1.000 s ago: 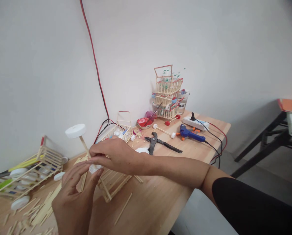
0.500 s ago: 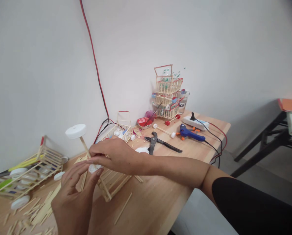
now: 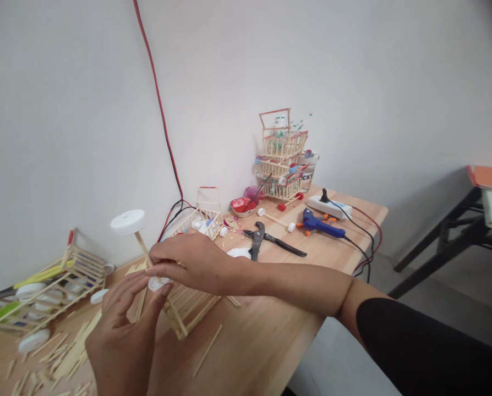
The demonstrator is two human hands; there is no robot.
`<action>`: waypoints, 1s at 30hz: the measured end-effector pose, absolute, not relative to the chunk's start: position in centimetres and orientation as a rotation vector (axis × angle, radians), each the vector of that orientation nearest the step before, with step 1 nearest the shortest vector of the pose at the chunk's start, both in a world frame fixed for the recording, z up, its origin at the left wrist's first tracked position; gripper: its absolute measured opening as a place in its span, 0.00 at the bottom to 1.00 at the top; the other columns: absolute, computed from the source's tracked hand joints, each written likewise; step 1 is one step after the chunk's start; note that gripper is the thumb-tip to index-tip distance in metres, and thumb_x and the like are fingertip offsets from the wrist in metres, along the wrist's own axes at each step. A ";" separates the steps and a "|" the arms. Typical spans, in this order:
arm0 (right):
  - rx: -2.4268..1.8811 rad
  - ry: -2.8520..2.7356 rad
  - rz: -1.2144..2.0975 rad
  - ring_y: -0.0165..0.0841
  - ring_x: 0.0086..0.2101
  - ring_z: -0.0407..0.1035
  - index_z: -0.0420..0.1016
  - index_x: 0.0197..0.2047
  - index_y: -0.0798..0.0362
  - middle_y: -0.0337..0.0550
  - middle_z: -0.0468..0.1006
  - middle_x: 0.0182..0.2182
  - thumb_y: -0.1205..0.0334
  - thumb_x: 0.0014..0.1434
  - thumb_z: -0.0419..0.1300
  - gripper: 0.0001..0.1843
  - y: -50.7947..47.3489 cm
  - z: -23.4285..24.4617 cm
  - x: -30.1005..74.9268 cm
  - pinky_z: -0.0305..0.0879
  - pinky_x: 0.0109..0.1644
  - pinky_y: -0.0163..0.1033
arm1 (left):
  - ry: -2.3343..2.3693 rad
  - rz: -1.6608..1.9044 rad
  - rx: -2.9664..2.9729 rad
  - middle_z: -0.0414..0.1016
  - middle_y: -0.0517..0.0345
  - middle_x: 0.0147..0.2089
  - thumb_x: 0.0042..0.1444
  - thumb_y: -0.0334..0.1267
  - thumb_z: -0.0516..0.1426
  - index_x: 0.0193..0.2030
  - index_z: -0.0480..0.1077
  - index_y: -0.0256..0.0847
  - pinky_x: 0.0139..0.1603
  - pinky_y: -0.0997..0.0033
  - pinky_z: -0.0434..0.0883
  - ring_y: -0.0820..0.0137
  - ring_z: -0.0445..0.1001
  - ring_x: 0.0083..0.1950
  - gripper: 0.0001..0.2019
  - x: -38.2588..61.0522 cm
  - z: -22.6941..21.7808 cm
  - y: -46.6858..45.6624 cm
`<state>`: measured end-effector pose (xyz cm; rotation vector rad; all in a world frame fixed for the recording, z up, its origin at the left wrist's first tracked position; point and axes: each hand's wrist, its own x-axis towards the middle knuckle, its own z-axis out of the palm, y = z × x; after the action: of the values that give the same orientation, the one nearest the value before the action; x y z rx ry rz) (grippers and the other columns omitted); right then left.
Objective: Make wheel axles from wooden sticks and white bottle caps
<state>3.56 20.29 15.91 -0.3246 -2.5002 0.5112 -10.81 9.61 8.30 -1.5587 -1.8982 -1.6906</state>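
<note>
My left hand is closed on a white bottle cap, pinched between thumb and fingers. Into that cap runs a thin wooden stick, tilted, with a second white bottle cap at its upper end. My right hand grips the stick just above the lower cap, its fingers touching those of my left hand. Behind and below both hands lies a small wooden-stick frame, partly hidden by them. Whether the stick is glued in the lower cap I cannot tell.
Loose sticks lie at the left beside a stick cart full of caps. Beyond my right arm are pliers, a blue glue gun, a power strip, a red paint dish and stacked stick carts.
Almost nothing differs. Both hands keep their hold on the stick and cap, with only a very slight shift of the lower cap.
</note>
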 end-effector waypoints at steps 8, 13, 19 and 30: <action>-0.325 -2.497 0.505 0.29 0.34 0.64 0.58 0.30 0.50 0.37 0.74 0.31 0.59 0.76 0.53 0.19 20.4 15.7 3.6 0.53 0.40 0.36 | -1.932 -1.705 -1.545 0.85 0.56 0.46 0.56 0.63 0.63 0.39 0.80 0.52 0.61 0.50 0.75 0.56 0.81 0.52 0.19 -10.6 8.6 9.7; -0.329 -2.500 0.510 0.29 0.34 0.63 0.57 0.30 0.50 0.36 0.73 0.31 0.61 0.76 0.53 0.19 20.3 15.8 3.6 0.53 0.40 0.36 | -1.921 -1.711 -1.535 0.85 0.56 0.45 0.56 0.63 0.63 0.39 0.80 0.51 0.60 0.52 0.75 0.56 0.81 0.52 0.18 -10.6 8.7 9.6; -0.309 -2.502 0.515 0.30 0.34 0.63 0.55 0.30 0.50 0.36 0.71 0.31 0.61 0.76 0.53 0.19 20.4 15.8 3.7 0.53 0.40 0.37 | -1.898 -1.696 -1.568 0.85 0.57 0.46 0.57 0.61 0.64 0.39 0.80 0.52 0.60 0.52 0.75 0.57 0.81 0.53 0.17 -10.8 8.5 9.7; -0.300 -2.515 0.558 0.31 0.35 0.60 0.52 0.32 0.49 0.36 0.64 0.31 0.60 0.77 0.50 0.18 20.4 15.8 3.6 0.51 0.41 0.38 | -1.907 -1.688 -1.545 0.86 0.57 0.46 0.56 0.64 0.63 0.39 0.81 0.51 0.59 0.52 0.75 0.57 0.82 0.51 0.19 -10.7 8.4 9.7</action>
<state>3.62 20.41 15.83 -0.2998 -2.5155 0.5576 -10.67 9.65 8.39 -1.5452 -1.9074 -1.6878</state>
